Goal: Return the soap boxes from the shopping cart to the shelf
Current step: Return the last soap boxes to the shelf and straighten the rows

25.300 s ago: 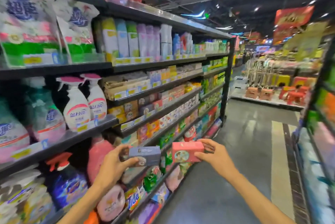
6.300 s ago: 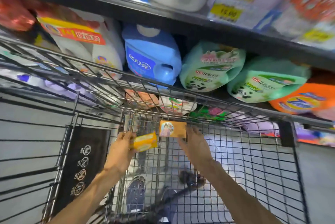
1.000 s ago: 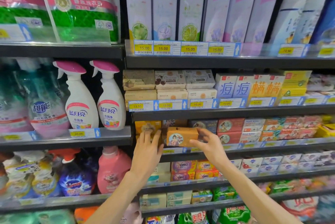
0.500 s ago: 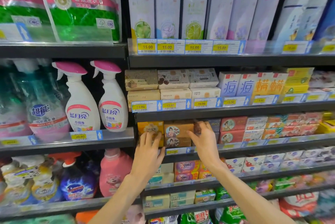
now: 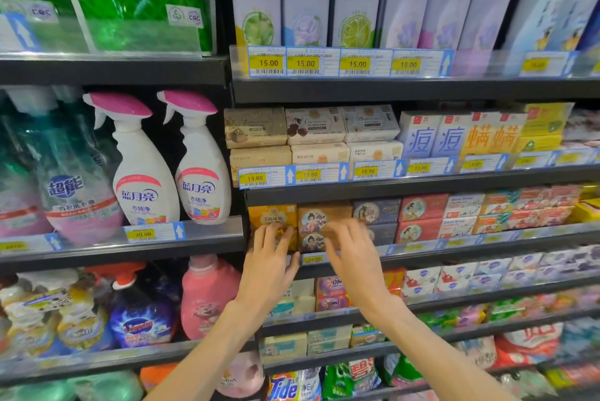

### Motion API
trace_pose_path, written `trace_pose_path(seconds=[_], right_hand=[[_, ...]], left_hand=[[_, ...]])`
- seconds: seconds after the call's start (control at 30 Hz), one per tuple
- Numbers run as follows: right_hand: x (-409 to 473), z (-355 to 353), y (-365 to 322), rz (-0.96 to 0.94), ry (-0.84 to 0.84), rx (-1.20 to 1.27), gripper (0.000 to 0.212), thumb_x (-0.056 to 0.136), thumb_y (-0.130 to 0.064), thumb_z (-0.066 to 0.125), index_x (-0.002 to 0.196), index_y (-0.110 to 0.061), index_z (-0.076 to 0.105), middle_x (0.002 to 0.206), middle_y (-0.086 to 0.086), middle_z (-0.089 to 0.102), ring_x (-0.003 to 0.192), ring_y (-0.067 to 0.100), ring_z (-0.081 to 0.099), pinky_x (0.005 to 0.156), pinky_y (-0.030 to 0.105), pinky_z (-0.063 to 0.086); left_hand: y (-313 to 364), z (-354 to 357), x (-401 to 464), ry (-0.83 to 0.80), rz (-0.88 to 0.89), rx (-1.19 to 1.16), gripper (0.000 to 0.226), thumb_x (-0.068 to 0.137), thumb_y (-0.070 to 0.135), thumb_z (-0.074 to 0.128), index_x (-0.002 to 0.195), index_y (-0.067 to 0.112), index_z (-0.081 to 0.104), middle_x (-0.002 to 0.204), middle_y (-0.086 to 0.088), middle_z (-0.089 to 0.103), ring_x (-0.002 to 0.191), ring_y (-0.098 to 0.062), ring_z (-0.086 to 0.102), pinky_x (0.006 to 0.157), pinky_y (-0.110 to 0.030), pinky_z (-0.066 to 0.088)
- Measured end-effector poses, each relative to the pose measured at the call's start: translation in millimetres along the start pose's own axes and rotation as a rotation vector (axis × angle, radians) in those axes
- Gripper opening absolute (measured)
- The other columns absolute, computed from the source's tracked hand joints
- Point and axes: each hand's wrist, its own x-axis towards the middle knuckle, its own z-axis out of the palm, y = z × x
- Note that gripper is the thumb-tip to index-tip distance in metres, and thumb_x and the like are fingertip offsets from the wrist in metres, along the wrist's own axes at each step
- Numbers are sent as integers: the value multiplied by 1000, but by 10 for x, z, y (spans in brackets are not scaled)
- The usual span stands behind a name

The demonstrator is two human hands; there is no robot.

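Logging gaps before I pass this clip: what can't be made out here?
- Head view: left hand hides the lower yellow box.
- Right hand hides part of the brown boxes.
- Right-side price tags are blurred, unreadable.
- Cart is out of frame.

Two bare forearms were visible from the lower edge of the picture, and no sleeve covered them up to that edge. The left hand and the right hand were bare too. The fingernails looked short and plain. Both arms were slim, with wrists narrower than the hands.
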Motion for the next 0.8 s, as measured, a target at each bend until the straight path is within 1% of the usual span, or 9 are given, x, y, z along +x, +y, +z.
trace_pose_path(seconds=[0.07,0.13,0.23,0.33,0.47,0.53,0.6,0.7,0.8], right_hand=[[-94,101,-6,-159,-70,-105,32,94,-24,60,124,-15,60,121,2,58,111,20,55,87,33,53],[-133,181,-13,-188,-127,-179,40,94,-29,55,131,-14,57,129,5,57,119,23,52,93,36,52],[-142,226,-20,-143,-182,-237,54,96,-39,48,144,-14,46,136,5,52,126,22,47,100,36,50],[-116,240,-34,-103,-211,-256,61,95,-44,49,147,-12,42,140,5,49,129,21,45,104,36,48],[-140,259,-63,-90,-212,-258,60,94,-44,53,144,-12,46,140,7,49,130,24,45,104,39,48],[-169,245,-47,-38,-185,-249,59,93,-42,56,143,-12,47,139,7,50,128,25,46,104,39,47],[-179,221,-9,9,-175,-263,59,93,-42,55,143,-13,46,139,8,49,128,27,47,105,40,46],[-162,215,51,14,-201,-294,60,94,-44,50,144,-13,45,138,9,49,126,29,47,105,41,45],[-117,214,52,49,-212,-295,59,95,-46,49,143,-13,45,136,8,48,124,28,48,103,40,46]], left_hand=[[0,13,-5,6,13,13,52,96,45,50,138,16,54,134,-8,49,129,-29,42,94,-39,52],[0,24,-10,11,18,21,52,97,46,47,139,16,53,136,-8,49,130,-29,42,99,-40,48],[3,37,-10,17,17,29,52,97,45,49,139,15,54,136,-9,49,130,-29,42,100,-42,46],[16,45,-7,6,13,32,53,96,45,49,139,14,53,136,-9,48,130,-31,42,101,-42,46],[47,41,-8,-28,2,49,56,95,46,48,142,15,50,139,-10,47,132,-32,41,104,-47,44],[53,35,-8,-25,7,52,57,95,46,51,143,16,49,138,-10,47,131,-33,41,105,-48,43],[53,33,-3,-23,15,55,58,94,46,54,143,17,49,138,-10,48,130,-33,42,107,-49,42],[60,46,0,-14,19,58,58,92,44,57,142,16,50,137,-11,49,129,-33,42,108,-51,41],[66,56,-4,-7,23,63,57,93,44,55,142,15,51,135,-12,49,127,-33,43,107,-51,41]])
